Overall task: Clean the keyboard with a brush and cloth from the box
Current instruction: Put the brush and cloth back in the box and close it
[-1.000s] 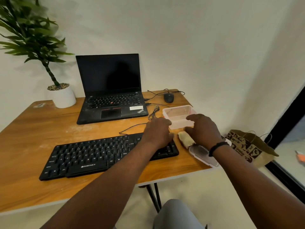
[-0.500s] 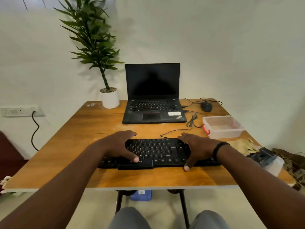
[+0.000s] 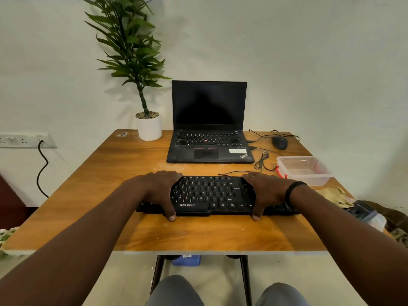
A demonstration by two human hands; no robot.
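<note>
The black keyboard lies square in front of me on the wooden table. My left hand grips its left part and my right hand its right part. On each, the fingers reach over the far edge and the thumb hooks the near edge. The clear plastic box stands open at the right, and looks empty. Near it lies a crumpled yellowish cloth. A dark object rests on the box lid at the table's right edge; I cannot tell if it is the brush.
A black laptop stands open behind the keyboard, with a white plant pot to its left. At the back right are a mouse and a coiled cable. A paper bag sits on the floor to the right.
A second ago my hands were by the box and cloth and the keyboard lay slanted at the left. Now both hands hold the keyboard's ends and it sits straight and centred.
</note>
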